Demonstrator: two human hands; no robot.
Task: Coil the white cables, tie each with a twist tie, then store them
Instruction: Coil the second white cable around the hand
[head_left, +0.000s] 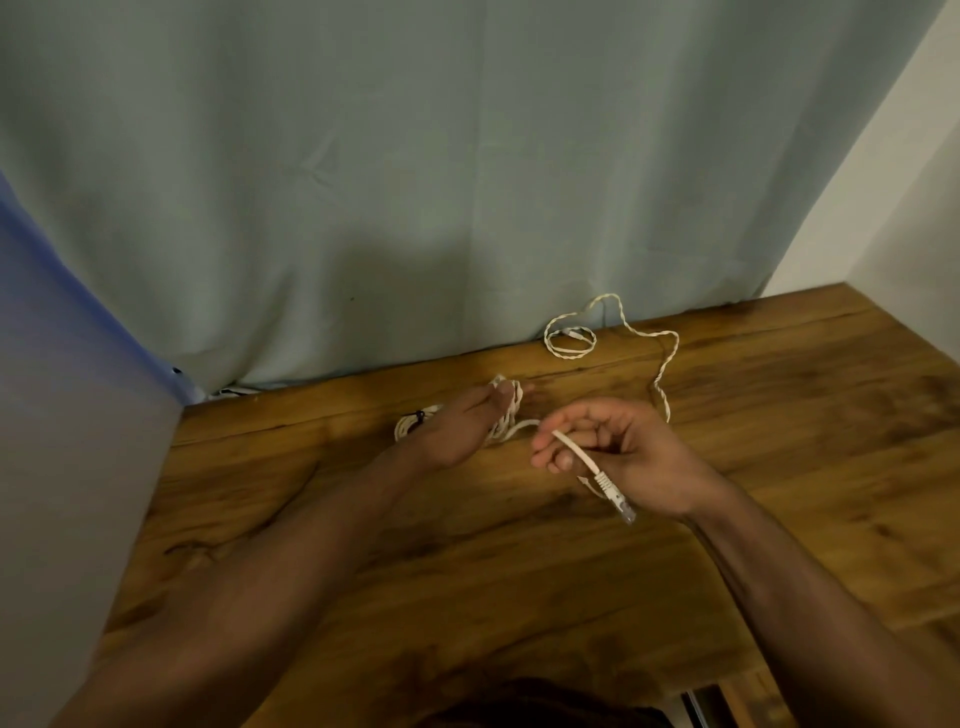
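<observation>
Item one: left hand (457, 434), fingers stretched out and serving as a former. Loops (511, 402) of white cable (574, 452) were wound round them, in our judgement to keep each turn the same size.

Item two: right hand (628, 457), thumb and fingers pinched on the cable just short of its plug (618, 501). The plug hung free past the heel of that hand. We judged this to be the tail end, held for feeding onto the loops, so coiling was near done and tying not yet begun.

Item three: twisted white cable (670, 358), loose on the tabletop (467, 571) beyond the right hand. We could not tell whether it joined the held one.

Item four: coiled bundle (405, 427) with a dark tie (418, 415), just behind the left hand.

Room: a curtain (415, 182) closed off the tabletop's far edge near the loose cable. The tabletop nearer us than both hands offered the better room for working.
</observation>
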